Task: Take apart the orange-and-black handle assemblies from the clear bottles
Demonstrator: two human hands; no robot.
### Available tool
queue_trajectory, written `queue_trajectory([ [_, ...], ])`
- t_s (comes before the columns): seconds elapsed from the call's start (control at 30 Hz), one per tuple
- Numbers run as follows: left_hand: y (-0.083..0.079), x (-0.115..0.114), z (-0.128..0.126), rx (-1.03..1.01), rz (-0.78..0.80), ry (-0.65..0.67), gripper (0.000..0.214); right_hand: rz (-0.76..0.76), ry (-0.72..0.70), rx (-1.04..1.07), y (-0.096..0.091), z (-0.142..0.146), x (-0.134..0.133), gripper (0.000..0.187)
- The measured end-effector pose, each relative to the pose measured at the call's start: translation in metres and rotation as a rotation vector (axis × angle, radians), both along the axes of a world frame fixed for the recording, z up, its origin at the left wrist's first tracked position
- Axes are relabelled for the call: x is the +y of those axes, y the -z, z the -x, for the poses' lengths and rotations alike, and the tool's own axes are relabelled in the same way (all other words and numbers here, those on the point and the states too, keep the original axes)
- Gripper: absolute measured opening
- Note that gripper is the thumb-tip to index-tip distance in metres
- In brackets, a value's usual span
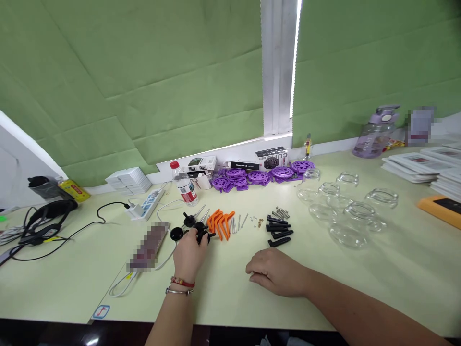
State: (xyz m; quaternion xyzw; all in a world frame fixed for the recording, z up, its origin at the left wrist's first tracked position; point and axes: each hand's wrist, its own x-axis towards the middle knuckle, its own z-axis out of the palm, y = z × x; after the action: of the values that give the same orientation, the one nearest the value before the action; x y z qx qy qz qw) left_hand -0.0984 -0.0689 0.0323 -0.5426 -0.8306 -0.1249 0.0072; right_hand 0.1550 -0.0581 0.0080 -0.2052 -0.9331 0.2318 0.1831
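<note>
My left hand (189,253) reaches into a small group of black round cup-shaped pieces with stems. Its thumb and fingers close around one black piece (203,236), partly hidden by the fingers. Another black piece (176,234) lies just left of the fingertips, and one more (189,220) stands behind. Beside them, to the right, is a bunch of orange angled pieces (220,222). My right hand (275,273) rests on the table with its fingers curled in, and nothing shows in it. Black clip-like bars (280,235) lie just beyond it, with small springs (280,212) behind.
Metal pins (234,225) and tiny brass bits (260,223) lie mid-table. Purple plastic parts (258,178) line the wall beside a red-capped bottle (184,185). Clear glass vessels (347,233) stand right. A power strip (149,204), cables and a phone (148,247) lie left.
</note>
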Motion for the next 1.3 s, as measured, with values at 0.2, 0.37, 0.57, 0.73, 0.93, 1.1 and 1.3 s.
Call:
queue_trajectory([
  [0.2,0.006,0.006,0.003,0.036,0.05,-0.001,0.026,-0.006,-0.004,0.012,0.001,0.0,0.0,0.021],
  [0.37,0.004,0.001,0.005,-0.014,-0.142,0.034,0.026,0.021,-0.002,0.02,-0.001,0.0,0.0,0.021],
  [0.57,-0.008,-0.026,-0.019,-0.482,-0.34,0.116,0.024,0.218,0.095,0.138,-0.004,0.002,-0.001,0.028],
  [0.73,-0.013,-0.04,-0.059,-0.838,-0.218,0.56,0.018,0.824,0.228,0.515,0.0,0.008,-0.001,0.044],
  [0.93,-0.02,-0.016,-0.085,-1.467,0.004,0.563,0.026,0.874,0.324,0.68,-0.008,0.006,0.008,0.039],
  [1.1,-0.015,0.011,-0.093,-1.654,0.35,0.608,0.035,0.776,0.211,0.638,-0.015,0.002,0.01,0.034],
  [1.3,-0.006,0.03,-0.051,-1.876,-0.281,0.514,0.022,0.502,0.518,0.468,-0.012,-0.001,0.037,0.03],
])
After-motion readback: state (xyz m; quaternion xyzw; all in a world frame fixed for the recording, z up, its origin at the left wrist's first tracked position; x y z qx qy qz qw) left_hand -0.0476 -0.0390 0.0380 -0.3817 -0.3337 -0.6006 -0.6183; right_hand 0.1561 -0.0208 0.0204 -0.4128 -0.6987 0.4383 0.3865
